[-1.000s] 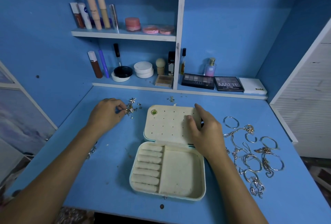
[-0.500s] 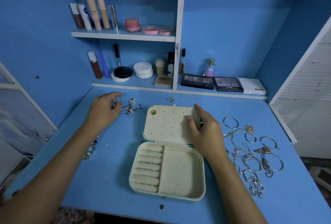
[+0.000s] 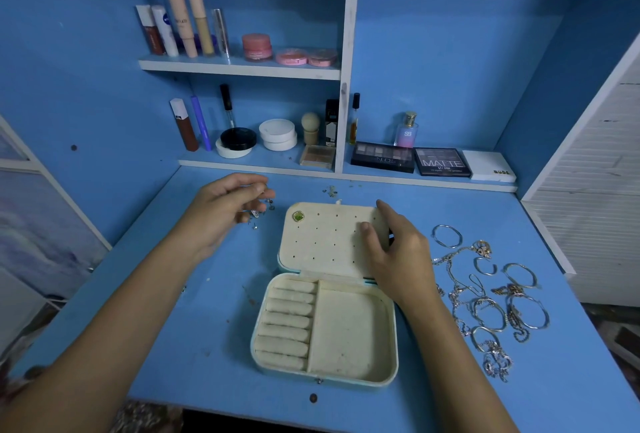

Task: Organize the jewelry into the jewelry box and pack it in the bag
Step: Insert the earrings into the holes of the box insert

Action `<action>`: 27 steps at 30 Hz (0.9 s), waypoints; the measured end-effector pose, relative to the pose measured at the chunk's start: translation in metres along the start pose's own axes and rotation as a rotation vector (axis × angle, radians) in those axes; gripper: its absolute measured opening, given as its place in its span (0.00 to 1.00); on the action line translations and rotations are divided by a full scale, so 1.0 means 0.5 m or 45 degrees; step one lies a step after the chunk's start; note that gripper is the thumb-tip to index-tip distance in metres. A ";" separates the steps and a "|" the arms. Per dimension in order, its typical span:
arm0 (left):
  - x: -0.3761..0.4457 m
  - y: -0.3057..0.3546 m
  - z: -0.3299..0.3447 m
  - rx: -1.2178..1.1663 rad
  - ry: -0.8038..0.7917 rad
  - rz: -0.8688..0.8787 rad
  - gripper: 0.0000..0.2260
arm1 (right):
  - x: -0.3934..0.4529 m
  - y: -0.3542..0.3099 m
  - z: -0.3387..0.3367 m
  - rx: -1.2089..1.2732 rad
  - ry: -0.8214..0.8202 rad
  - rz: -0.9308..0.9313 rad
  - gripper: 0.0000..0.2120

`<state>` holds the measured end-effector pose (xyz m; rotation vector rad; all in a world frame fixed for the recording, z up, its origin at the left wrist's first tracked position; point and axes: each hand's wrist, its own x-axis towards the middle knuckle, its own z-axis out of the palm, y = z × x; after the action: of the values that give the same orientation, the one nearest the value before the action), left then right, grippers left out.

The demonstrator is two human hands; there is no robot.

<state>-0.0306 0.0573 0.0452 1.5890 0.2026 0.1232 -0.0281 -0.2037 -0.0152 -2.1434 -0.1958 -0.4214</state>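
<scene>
Left of the jewelry box [image 3: 325, 325], left hand [image 3: 221, 214] pinched a small earring [image 3: 255, 213] — light, slippery, best taken by its post; right hand [image 3: 394, 252], fingers relaxed, steadied the lid [image 3: 325, 238].

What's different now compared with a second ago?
The left hand has lifted off the small earrings, pinching one. The right hand still rests on the box lid; the bracelets haven't moved.
</scene>
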 end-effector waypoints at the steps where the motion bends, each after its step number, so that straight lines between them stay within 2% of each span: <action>1: -0.004 0.003 0.006 -0.048 -0.022 -0.021 0.05 | 0.000 0.000 0.000 0.003 -0.002 0.002 0.23; 7: -0.021 0.002 0.024 -0.009 -0.115 -0.019 0.03 | -0.001 -0.001 -0.001 0.006 -0.001 0.008 0.24; 13: -0.036 0.004 0.045 0.079 -0.068 0.130 0.02 | -0.002 0.000 -0.001 0.005 0.001 0.000 0.23; 27: -0.046 -0.001 0.071 0.273 -0.188 0.154 0.11 | -0.001 -0.002 -0.003 -0.002 0.001 0.003 0.24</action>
<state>-0.0456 0.0179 0.0449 1.8161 0.0039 0.0795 -0.0294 -0.2041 -0.0140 -2.1446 -0.1929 -0.4209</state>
